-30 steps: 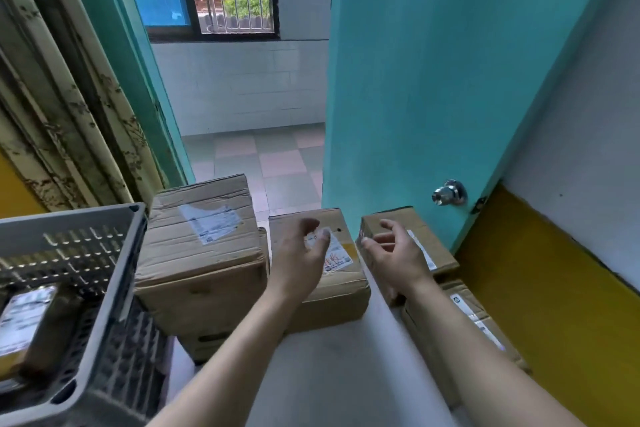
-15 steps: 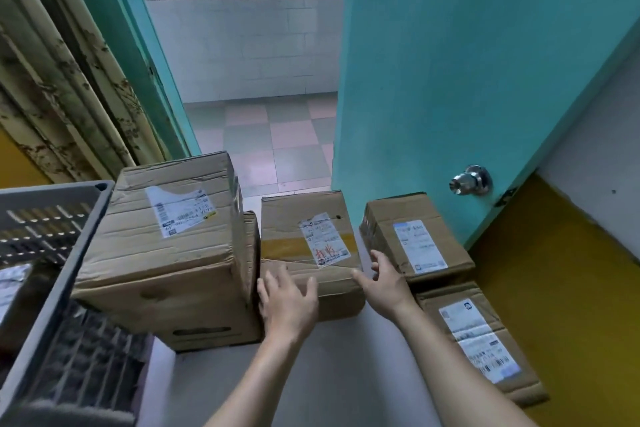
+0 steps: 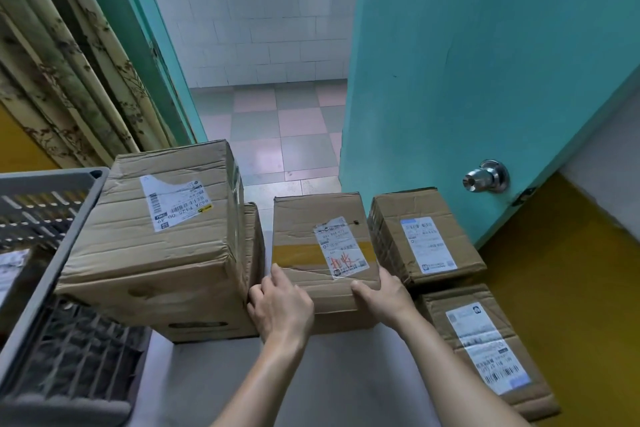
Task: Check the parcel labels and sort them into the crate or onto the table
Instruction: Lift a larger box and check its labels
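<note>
Middle box on the table, clasped at its near corners, left hand curled round the left one and right hand round the right, long axis running away from the hands toward the doorway, label up.

A pale grey table carries five cardboard parcels. The middle parcel, bearing a label with red handwriting, serves as landmark. Just left of it sits a low box with a big parcel stacked on top. Just right of it stands a smaller parcel; nearer than that one, a flat parcel lies at the table's right edge.
</note>
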Demonstrator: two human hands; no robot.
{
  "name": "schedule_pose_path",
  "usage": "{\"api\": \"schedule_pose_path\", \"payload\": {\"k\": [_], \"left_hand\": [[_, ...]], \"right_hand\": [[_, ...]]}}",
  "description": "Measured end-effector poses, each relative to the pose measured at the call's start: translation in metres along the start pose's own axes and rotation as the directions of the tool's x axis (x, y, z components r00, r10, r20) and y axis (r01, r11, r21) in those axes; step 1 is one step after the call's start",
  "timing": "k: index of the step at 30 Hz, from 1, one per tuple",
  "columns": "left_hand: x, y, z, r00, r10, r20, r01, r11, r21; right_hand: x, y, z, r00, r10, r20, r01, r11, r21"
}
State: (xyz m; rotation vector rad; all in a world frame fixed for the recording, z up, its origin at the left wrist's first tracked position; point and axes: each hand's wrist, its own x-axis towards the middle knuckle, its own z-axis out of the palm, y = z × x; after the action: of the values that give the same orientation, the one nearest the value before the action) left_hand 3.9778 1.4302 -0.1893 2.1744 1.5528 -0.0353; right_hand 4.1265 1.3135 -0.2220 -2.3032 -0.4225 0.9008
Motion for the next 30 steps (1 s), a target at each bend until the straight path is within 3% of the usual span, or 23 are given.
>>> {"api": "schedule_pose_path", "payload": {"k": [5, 12, 20, 24, 27, 30], "left_hand": [[-0.006, -0.007, 0.003, 0.996, 0.037, 0.083, -0.024, 0.988, -0.152], [-0.027, -0.009, -0.019, 0.994, 0.105, -0.003, -0.099, 0.924, -0.369], [-0.068, -0.005, -0.068, 0.948, 0.261, -0.183, -0.318, 0.733, -0.602], [-0.092, -0.012, -0.093, 0.872, 0.372, -0.317, -0.485, 0.573, -0.661], [-0.120, -0.026, -0.120, 0.849, 0.436, -0.299, -0.491, 0.440, -0.752], [-0.139, -0.044, -0.140, 0.810, 0.509, -0.291, -0.520, 0.397, -0.756]], "right_hand": [[-0.012, 0.009, 0.000, 0.998, 0.020, 0.055, -0.032, 0.974, 0.224], [-0.045, 0.013, -0.013, 0.993, -0.036, -0.109, 0.079, 0.906, 0.417], [-0.114, -0.013, -0.056, 0.953, -0.127, -0.276, 0.253, 0.834, 0.490], [-0.163, -0.020, -0.069, 0.918, -0.171, -0.359, 0.353, 0.767, 0.536], [-0.206, -0.027, -0.068, 0.882, -0.228, -0.412, 0.438, 0.719, 0.539], [-0.243, -0.037, -0.061, 0.860, -0.265, -0.437, 0.486, 0.687, 0.541]]}}
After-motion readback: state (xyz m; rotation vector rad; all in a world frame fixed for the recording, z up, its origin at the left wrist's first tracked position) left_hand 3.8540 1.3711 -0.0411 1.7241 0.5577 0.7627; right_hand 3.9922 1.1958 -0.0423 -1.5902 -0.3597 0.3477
